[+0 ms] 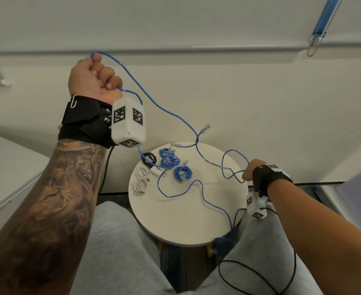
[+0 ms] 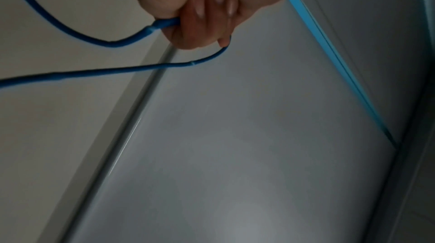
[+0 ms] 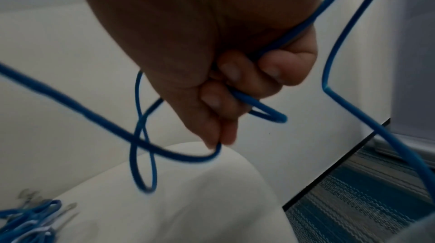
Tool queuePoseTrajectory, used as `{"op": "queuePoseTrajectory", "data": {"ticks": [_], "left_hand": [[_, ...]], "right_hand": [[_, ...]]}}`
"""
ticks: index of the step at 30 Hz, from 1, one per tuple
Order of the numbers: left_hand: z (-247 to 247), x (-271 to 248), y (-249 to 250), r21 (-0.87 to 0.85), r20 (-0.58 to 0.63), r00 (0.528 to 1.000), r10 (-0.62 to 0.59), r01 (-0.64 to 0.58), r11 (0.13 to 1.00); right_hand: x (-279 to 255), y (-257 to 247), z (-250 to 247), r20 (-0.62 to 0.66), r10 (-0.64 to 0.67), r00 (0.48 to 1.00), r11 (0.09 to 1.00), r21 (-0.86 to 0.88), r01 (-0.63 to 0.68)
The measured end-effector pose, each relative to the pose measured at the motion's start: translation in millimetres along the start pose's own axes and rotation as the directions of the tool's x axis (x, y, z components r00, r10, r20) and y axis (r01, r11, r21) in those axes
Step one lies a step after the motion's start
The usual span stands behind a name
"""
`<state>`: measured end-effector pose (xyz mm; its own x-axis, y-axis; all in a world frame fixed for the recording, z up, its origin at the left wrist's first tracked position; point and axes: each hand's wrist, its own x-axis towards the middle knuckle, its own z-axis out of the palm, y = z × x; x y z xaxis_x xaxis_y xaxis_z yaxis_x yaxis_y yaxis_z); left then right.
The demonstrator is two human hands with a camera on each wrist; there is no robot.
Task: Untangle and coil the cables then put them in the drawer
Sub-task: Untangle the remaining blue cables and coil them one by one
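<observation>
Round white surface point(image 1: 186, 222) carries three coiled blue cables point(image 1: 173, 165), a black coil point(image 1: 148, 158), white cords point(image 1: 141, 179) and a white charger point(image 1: 157, 170). Both hands are fisted on a long loose blue cable point(image 1: 171, 113): left hand point(image 1: 94, 78) raised high, right hand point(image 1: 249, 170) low at the rim.

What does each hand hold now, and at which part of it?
Both hold blue cable, mid-length, not at a plug. The left hand, raised, grips it in its fist; the right hand grips loops of it beside the round table.
</observation>
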<state>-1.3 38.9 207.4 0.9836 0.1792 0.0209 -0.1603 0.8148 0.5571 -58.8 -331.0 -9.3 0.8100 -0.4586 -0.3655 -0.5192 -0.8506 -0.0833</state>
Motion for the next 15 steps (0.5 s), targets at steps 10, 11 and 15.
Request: {"op": "queuePoseTrajectory", "data": {"ticks": [10,11,15], "left_hand": [[-9,-6,-30,0.311,0.073,0.977,-0.201,0.169,0.935],[-12,-10,-41,0.358,0.085,0.962,-0.26,0.214,0.909],[-19,-24,-78,0.403,0.072,0.903,-0.424,0.363,0.841]], "right_hand": [[-4,-14,-7,-0.045,-0.123,0.991,0.98,0.151,0.129],[-6,-19,-12,-0.104,-0.153,0.983,0.94,0.293,0.177],[-43,-47,-41,-0.152,-0.268,0.951,0.347,0.906,0.242]]}}
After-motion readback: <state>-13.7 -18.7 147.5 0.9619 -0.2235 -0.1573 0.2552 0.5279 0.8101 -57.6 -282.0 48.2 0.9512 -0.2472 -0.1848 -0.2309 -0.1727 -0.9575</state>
